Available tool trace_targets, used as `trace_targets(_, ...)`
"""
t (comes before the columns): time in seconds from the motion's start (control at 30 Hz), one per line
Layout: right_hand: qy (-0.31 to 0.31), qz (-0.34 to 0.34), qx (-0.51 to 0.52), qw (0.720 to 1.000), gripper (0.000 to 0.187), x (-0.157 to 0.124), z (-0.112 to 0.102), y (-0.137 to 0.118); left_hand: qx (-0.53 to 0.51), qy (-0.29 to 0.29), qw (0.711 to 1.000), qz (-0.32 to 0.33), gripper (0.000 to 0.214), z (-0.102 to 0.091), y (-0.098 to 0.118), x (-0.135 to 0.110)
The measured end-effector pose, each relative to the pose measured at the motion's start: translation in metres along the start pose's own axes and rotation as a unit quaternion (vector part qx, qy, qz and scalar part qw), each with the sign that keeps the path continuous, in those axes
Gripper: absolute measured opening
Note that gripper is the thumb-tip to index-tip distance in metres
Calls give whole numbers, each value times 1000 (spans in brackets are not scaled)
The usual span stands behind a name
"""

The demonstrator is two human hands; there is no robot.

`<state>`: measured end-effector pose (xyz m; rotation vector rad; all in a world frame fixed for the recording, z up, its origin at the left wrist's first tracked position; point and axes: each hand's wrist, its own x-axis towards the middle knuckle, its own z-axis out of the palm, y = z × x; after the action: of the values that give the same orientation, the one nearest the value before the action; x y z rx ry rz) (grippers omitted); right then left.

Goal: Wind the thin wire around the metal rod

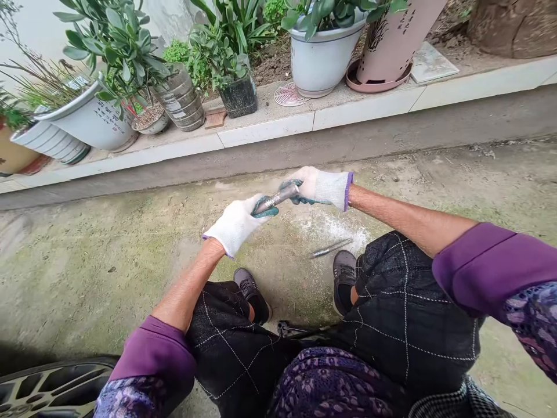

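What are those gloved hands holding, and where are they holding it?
A silvery metal rod: the left hand grips its nearer part, the right hand its farther end.

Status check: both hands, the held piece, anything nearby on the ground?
Left hand, right hand: gloved, gripping opposite ends. Metal rod: held tilted between them, off the ground. Second rod: on the ground near right shoe.

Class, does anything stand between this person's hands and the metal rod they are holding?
Only the gloves: the left hand and right hand both wear them while gripping the metal rod. Nothing else visible comes between. The second rod lies apart, on the ground near the right shoe.
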<state>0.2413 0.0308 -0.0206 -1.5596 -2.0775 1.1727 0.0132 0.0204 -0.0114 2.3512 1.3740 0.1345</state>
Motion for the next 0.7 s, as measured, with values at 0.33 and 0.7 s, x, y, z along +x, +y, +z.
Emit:
trace_targets(0.33,-33,-95,-201,975,23,-20,18,-27,196,-43,973,-118,38,-5,-6,12)
trace_targets(0.7,25,-78,-133,988,17,6,2,-20,294,-147,944,8,30,5,-8,8)
